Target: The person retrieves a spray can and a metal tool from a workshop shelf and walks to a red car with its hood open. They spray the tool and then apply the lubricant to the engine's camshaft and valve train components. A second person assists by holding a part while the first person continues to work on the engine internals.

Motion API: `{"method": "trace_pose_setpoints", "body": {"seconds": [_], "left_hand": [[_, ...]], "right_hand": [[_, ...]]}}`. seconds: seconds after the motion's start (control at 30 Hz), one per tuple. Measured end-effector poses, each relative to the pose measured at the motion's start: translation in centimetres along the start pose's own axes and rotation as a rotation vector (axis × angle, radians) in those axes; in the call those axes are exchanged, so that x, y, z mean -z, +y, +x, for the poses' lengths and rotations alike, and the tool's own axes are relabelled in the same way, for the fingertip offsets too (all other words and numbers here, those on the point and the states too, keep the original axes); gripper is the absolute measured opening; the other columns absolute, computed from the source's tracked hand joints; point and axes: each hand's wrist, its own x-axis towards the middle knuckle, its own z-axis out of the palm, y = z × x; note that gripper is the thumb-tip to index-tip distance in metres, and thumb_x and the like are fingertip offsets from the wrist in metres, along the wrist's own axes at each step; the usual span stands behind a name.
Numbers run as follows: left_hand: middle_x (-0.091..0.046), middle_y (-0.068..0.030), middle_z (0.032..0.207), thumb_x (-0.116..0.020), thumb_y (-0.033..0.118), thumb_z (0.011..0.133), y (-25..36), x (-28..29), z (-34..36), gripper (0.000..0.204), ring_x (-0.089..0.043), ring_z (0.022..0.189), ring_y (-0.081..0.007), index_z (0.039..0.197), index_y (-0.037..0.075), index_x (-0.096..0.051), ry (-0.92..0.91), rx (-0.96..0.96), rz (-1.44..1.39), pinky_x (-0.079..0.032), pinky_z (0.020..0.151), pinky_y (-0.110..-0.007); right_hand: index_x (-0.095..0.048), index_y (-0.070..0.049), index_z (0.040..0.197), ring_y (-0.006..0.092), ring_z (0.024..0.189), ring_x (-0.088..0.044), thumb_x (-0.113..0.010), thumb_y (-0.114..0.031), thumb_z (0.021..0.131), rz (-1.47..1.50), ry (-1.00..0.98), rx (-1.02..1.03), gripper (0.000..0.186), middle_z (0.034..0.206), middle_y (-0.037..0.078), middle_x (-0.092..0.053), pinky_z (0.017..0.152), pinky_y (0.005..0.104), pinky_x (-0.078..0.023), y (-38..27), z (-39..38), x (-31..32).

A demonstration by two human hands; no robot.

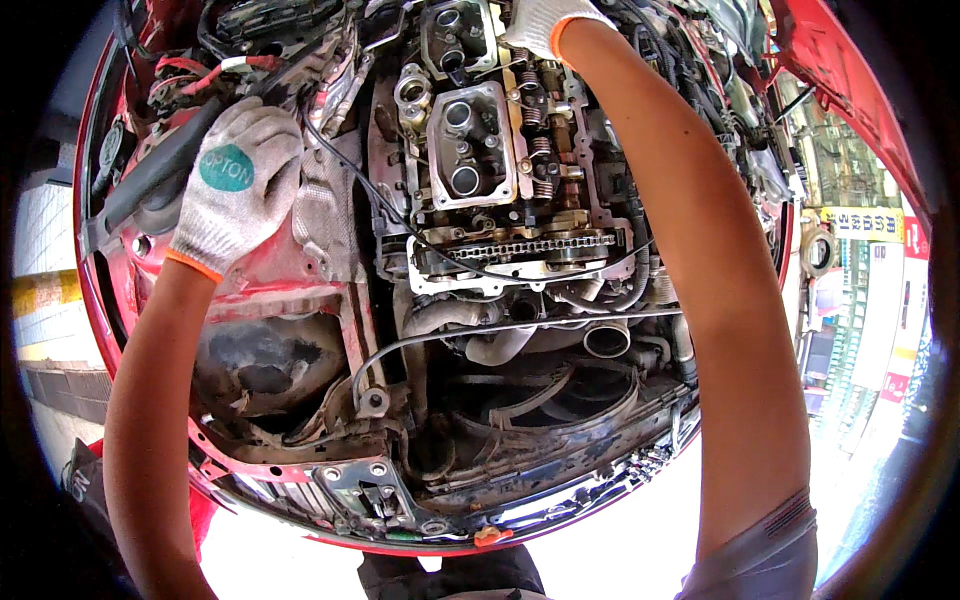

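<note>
My left hand [240, 180], in a white knit glove with an orange cuff, rests by the red inner fender against a long black bar [160, 180]. Its fingers curl down; what they close on is hidden. My right hand [552, 26], gloved alike, reaches to the far end of the opened engine [530, 150]. The frame's top edge cuts it off, so its grip cannot be made out. Below it lie exposed valve springs [541, 148] and a metal housing with round openings [470, 148]. A timing chain [530, 246] runs across the engine's near end.
A thin black cable [375, 195] loops over the engine, and a dark hose [500, 328] crosses in front. The red car's front edge [400, 545] curves along the bottom. Red-sleeved wiring [225, 70] lies far left. An open round pipe [606, 340] faces up near the fan shroud [560, 400].
</note>
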Motion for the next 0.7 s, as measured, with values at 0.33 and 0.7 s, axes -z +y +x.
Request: {"method": "trace_pose_setpoints", "body": {"seconds": [0.33,0.7], "left_hand": [[-0.069,-0.0133,0.109,-0.070,0.004,0.079,-0.1,-0.3,0.2,0.017,-0.064,0.111,-0.0356,0.096,0.003,-0.067,0.003,-0.013,-0.034,-0.045,0.111,-0.052],[-0.068,-0.0131,0.107,-0.070,0.005,0.080,-0.2,-0.2,0.4,0.016,-0.063,0.112,-0.0358,0.095,0.004,-0.066,0.004,-0.007,-0.028,-0.044,0.111,-0.053]], "right_hand": [[-0.082,-0.008,0.090,0.0346,0.091,-0.075,-0.066,-0.028,0.086,-0.070,0.095,-0.019,0.025,0.095,0.018,-0.078,0.079,0.0466,-0.059,-0.1,-0.4,-1.3],[-0.072,-0.010,0.090,0.0301,0.096,-0.071,-0.075,-0.025,0.086,-0.011,-0.197,0.116,0.016,0.101,0.005,-0.072,0.087,0.0395,-0.058,9.1,-3.6,-2.1]]}}
